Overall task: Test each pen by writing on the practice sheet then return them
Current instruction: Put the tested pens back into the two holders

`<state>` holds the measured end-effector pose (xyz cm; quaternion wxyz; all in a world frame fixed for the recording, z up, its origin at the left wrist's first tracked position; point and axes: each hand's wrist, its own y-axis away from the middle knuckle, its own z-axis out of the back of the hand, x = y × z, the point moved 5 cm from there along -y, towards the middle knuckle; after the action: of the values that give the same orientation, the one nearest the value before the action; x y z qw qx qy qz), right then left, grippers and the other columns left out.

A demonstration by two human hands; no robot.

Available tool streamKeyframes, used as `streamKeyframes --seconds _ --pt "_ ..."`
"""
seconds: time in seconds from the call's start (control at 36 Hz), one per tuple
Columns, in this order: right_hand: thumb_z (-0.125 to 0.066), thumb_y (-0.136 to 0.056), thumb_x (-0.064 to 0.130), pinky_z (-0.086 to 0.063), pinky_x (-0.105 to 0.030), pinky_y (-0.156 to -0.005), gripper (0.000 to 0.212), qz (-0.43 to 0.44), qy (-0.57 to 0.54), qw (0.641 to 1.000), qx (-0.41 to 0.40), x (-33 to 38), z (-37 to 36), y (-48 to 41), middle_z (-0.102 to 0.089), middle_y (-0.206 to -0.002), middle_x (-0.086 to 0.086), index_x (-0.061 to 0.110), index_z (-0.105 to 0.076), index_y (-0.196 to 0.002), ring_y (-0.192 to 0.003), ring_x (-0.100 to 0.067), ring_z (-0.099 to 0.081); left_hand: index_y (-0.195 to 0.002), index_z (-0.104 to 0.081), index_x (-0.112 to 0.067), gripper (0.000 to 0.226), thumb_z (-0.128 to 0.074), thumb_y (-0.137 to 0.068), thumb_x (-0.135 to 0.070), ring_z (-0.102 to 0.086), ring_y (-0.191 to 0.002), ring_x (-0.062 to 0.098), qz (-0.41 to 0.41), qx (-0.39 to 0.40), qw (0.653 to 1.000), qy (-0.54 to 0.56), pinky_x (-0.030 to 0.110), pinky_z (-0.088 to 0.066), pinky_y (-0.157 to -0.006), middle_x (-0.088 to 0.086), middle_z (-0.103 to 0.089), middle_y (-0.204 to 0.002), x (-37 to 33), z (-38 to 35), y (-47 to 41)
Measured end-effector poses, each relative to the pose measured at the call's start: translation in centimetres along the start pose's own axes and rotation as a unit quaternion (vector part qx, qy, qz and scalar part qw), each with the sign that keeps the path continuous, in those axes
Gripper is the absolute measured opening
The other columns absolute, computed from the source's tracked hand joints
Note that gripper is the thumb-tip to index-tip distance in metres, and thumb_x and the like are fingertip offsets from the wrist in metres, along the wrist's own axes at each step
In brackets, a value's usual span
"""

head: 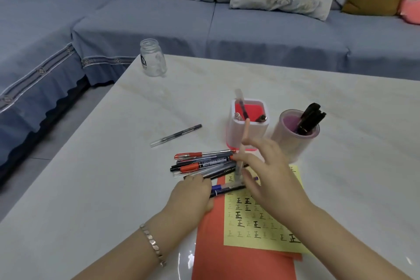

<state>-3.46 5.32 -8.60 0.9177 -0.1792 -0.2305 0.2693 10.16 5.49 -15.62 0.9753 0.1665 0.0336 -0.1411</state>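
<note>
Single head view, close above the table [91, 188], facing the sofa [159, 18]; edges seem warped.

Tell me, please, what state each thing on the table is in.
Glass jar: upright, lidless, empty.
Square holder: upright, pens inside.
Round holder: upright, black pens inside.
Lone pen: lying flat, apart.
Pen pile: lying flat.
Practice sheet: partly written.
Right hand: pinching clear pen, upright.
Left hand: resting on pen pile, grip unclear.
</note>
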Motion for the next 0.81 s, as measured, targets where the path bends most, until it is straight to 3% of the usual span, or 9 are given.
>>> streamKeyframes --seconds 0.11,0.25,0.33,0.42,0.5,0.56,0.61,0.72,0.81 --pt "-0.064 -0.072 0.008 -0.035 -0.027 -0.092 0.03 0.032 -0.008 0.999 0.032 0.8 -0.4 -0.1 -0.058 -0.115 -0.007 0.013 -0.062 -0.101 -0.109 -0.02 -0.045 -0.111 -0.046 -0.015 0.02 -0.042 -0.095 -0.027 -0.055 -0.099 0.023 -0.012 0.004 0.996 0.087 0.032 -0.044 -0.08 0.004 -0.055 -0.11 0.1 1.3 0.7" --pt "-0.053 -0.07 -0.001 -0.047 -0.031 -0.071 0.027 -0.01 0.012 1.0 0.007 -0.4 0.0 -0.2 -0.063 -0.096 -0.004 0.013 -0.068 -0.089 -0.091 -0.018 -0.051 -0.093 -0.034 -0.024 0.009 -0.043 -0.094 -0.026 -0.049 -0.078 0.017 -0.035 -0.033 0.995 0.088 0.026 -0.034 -0.064 -0.005 -0.047 -0.087 0.6 3.0 1.1" --pt "-0.06 -0.064 -0.016 -0.049 -0.037 -0.077 0.056 -0.024 0.091 0.99 0.105 -1.2 -0.6 -0.7 -0.06 -0.122 -0.007 0.016 -0.066 -0.11 -0.104 -0.029 -0.058 -0.096 -0.038 -0.024 0.006 -0.043 -0.093 -0.025 -0.046 -0.076 0.015 -0.042 -0.033 0.997 0.062 0.025 -0.033 -0.063 -0.004 -0.051 -0.09 1.1 3.1 1.3" --pt "-0.045 -0.086 -0.004 -0.04 -0.034 -0.093 0.054 -0.029 0.138 0.956 0.257 -2.7 -2.0 -0.9 -0.032 -0.148 0.003 0.023 -0.047 -0.133 -0.124 -0.024 -0.042 -0.101 -0.044 -0.024 0.009 -0.043 -0.092 -0.025 -0.05 -0.08 0.015 -0.036 -0.018 0.997 0.067 0.026 -0.033 -0.064 -0.004 -0.055 -0.094 1.7 2.7 1.5" --pt "-0.054 -0.086 0.005 -0.043 -0.032 -0.077 0.036 0.016 0.191 0.937 0.292 -3.4 -3.1 -1.1 -0.051 -0.124 -0.004 0.017 -0.056 -0.12 -0.105 -0.024 -0.052 -0.097 -0.042 -0.025 0.005 -0.043 -0.093 -0.026 -0.047 -0.08 0.013 -0.034 -0.024 0.995 0.086 0.026 -0.034 -0.065 -0.008 -0.048 -0.087 2.1 2.6 1.8" --pt "-0.08 -0.059 0.004 -0.044 -0.03 -0.052 0.03 0.048 0.2 0.943 0.26 -3.8 -3.0 -1.2 -0.061 -0.082 -0.005 0.011 -0.068 -0.085 -0.072 -0.023 -0.059 -0.093 -0.038 -0.028 0.006 -0.043 -0.093 -0.026 -0.046 -0.078 0.012 -0.031 -0.037 0.993 0.103 0.026 -0.035 -0.065 -0.01 -0.045 -0.083 2.3 2.6 2.0" --pt "-0.086 -0.038 0.001 -0.04 -0.027 -0.04 0.038 0.036 0.195 0.956 0.217 -4.2 -2.0 -1.4 -0.056 -0.063 -0.001 0.012 -0.066 -0.068 -0.054 -0.02 -0.056 -0.091 -0.037 -0.028 0.008 -0.044 -0.093 -0.026 -0.046 -0.077 0.013 -0.025 -0.06 0.991 0.12 0.026 -0.036 -0.065 -0.011 -0.043 -0.077 2.7 2.8 2.1" --pt "-0.072 -0.066 -0.003 -0.049 -0.034 -0.062 0.038 0.023 0.147 0.966 0.212 -3.9 -1.0 -1.8 -0.065 -0.1 -0.002 0.015 -0.067 -0.1 -0.088 -0.025 -0.063 -0.094 -0.045 -0.026 0.005 -0.048 -0.091 -0.026 -0.047 -0.077 0.014 -0.009 -0.097 0.982 0.16 0.026 -0.036 -0.063 -0.011 -0.047 -0.08 3.5 3.0 2.0" --pt "-0.045 -0.089 0.002 -0.044 -0.032 -0.09 0.047 -0.014 0.124 0.952 0.28 -4.7 -1.9 -1.8 -0.043 -0.141 0.006 0.022 -0.047 -0.132 -0.124 -0.018 -0.045 -0.092 -0.046 -0.032 0.007 -0.05 -0.089 -0.026 -0.048 -0.078 0.014 0.001 -0.122 0.976 0.179 0.02 -0.034 -0.06 -0.011 -0.05 -0.081 3.9 3.3 2.0"
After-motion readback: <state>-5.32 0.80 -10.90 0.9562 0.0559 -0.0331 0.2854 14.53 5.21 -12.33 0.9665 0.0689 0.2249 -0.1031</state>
